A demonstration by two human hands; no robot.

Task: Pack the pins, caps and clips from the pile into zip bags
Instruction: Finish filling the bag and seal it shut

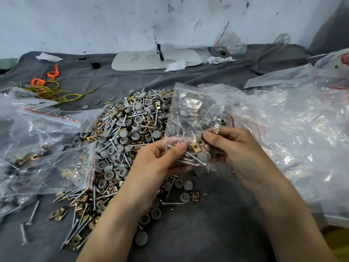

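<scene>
A big pile [130, 133] of grey round caps, silver pins and brass clips covers the middle of the grey cloth. Just right of the pile, I hold a clear zip bag [194, 118] upright between both hands. My left hand [160, 161] pinches its lower left corner. My right hand [236, 148] grips the lower right side. Pins, grey caps and a brass clip [195, 148] sit at the bag's bottom, between my thumbs.
Filled zip bags [47, 148] lie at the left over the pile's edge. A heap of empty zip bags [302, 129] fills the right. Yellow and orange wire ties [51, 86], a white board [151, 59] and tissue scraps lie at the back by the wall.
</scene>
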